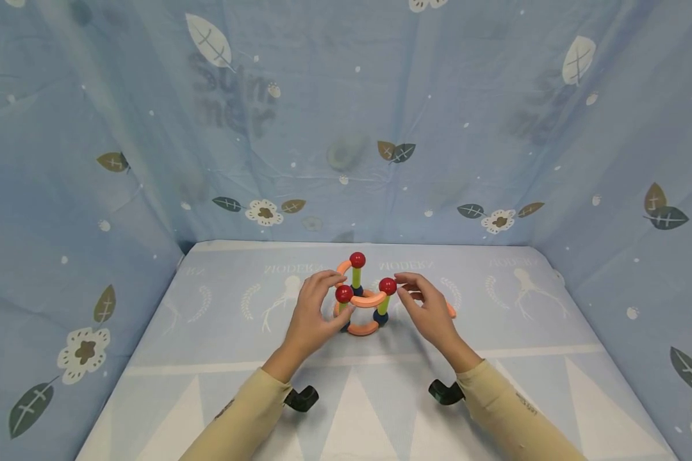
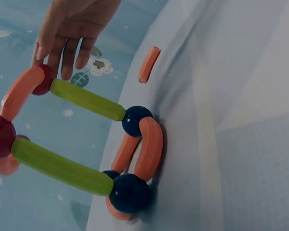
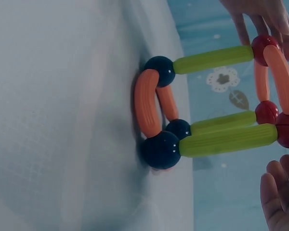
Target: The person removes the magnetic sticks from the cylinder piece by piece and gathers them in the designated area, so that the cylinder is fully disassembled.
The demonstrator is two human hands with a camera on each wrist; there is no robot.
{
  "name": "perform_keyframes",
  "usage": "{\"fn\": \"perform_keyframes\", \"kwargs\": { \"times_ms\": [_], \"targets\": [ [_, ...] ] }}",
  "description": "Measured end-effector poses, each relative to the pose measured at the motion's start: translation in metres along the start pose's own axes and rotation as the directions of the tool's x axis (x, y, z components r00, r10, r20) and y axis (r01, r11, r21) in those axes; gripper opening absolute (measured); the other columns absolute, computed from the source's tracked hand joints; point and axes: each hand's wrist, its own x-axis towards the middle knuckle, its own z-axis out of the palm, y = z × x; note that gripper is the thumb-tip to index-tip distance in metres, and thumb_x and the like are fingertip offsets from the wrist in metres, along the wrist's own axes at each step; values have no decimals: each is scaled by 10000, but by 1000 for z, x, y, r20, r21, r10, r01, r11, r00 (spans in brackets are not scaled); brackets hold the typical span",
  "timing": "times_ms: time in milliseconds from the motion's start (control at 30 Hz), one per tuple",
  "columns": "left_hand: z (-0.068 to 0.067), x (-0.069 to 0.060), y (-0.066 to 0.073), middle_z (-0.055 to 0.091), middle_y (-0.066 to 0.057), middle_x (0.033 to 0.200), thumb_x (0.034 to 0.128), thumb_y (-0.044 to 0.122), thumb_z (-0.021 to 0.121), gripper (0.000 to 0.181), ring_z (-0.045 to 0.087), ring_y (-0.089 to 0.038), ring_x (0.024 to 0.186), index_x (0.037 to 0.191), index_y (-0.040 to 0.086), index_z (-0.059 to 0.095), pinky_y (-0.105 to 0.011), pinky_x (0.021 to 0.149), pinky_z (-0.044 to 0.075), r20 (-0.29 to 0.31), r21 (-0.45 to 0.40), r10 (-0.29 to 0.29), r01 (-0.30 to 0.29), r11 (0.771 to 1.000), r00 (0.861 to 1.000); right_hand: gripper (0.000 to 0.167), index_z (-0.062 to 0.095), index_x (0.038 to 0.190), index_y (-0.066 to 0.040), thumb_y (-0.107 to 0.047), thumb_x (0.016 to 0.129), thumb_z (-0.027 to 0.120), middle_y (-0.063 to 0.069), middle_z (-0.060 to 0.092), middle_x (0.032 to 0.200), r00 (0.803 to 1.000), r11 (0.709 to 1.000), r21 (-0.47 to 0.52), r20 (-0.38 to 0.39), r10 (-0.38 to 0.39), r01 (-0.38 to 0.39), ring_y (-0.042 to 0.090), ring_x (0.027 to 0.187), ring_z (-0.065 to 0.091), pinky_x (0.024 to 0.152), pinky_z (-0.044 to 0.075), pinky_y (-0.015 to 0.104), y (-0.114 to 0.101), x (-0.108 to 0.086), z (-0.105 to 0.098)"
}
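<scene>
Ball-and-rod toy (image 1: pixel 369 300) stands near mid-frame between left hand (image 1: pixel 313 315), thumb and fingers parted about one red ball (image 1: pixel 344 294), and right hand (image 1: pixel 432 315), fingers loosely spread beside another red ball (image 1: pixel 387 286); contact is unclear.

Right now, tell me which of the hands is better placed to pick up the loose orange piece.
The right hand, probably: it holds nothing and is nearer the loose orange piece; the left hand is across the built frame.
</scene>
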Motion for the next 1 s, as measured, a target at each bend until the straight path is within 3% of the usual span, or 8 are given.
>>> {"fn": "perform_keyframes", "kwargs": {
  "times_ms": [200,433,733,1000],
  "targets": [
    [8,11,5,579,-17,1311,851,261,836,464,494,-235,1273,1262,131,664,-520,1082,395,55,21,116,-117,993,992,343,624,1350,-131,-216,1018,647,32,651,1307,999,998,51,41,-25,23,198,1152,627,962,536,417,-4,4,1],
    [16,16,7,625,13,1216,800,161,877,404,543,-216,1198,1176,181,731,-530,1091,377,74,28,191,-194,981,979,335,655,1316,-87,-232,1015,656,13,659,1275,997,998,53,70,-32,28,186,1139,638,973,536,436,-7,7,4],
    [17,14,7,660,59,1084,838,164,858,273,570,-184,1119,1093,225,782,-477,1048,418,75,29,200,-202,979,977,300,668,1302,-152,-238,1015,656,-11,671,1242,997,999,48,65,-29,26,152,1109,646,950,546,362,-6,7,6],
    [18,14,8,673,76,1077,871,194,831,229,570,-147,1106,1096,203,792,-422,1042,427,109,11,158,-160,987,981,319,667,1305,-102,-231,1013,659,1,672,1243,998,999,33,57,-25,23,164,1104,651,959,547,419,-6,7,7]
  ]
}}
